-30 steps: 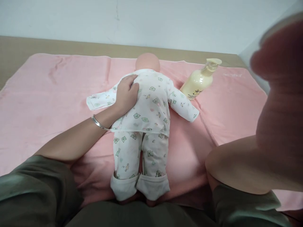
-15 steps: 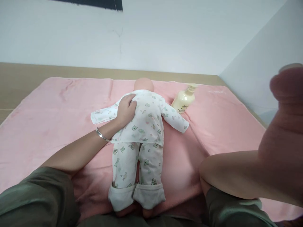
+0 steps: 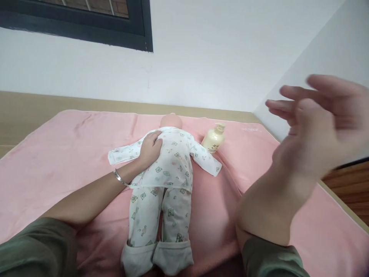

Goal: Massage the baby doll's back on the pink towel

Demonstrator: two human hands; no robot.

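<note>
A baby doll (image 3: 175, 165) lies stretched out with its back up, its bald head pointing away from me. It wears a white top and trousers with small animal prints, the trouser cuffs rolled up. My left hand (image 3: 151, 149) rests flat on the upper left of the doll's back, fingers extended. Up at the right, away from the doll, my right hand (image 3: 319, 119) is raised in the air. Its fingers are slightly bent and apart, somewhat blurred, with nothing visible in them.
A pale yellow pump bottle (image 3: 213, 140) stands tilted beside the doll's right-hand sleeve. Beneath everything is a pink blanket (image 3: 66, 165) on a wooden surface (image 3: 34, 103). White walls and a dark window frame (image 3: 138, 23) are behind.
My right hand has turned and swung inward to the left, its fingers now showing. My left hand stays on the doll's back. The view has tilted up, showing more window.
</note>
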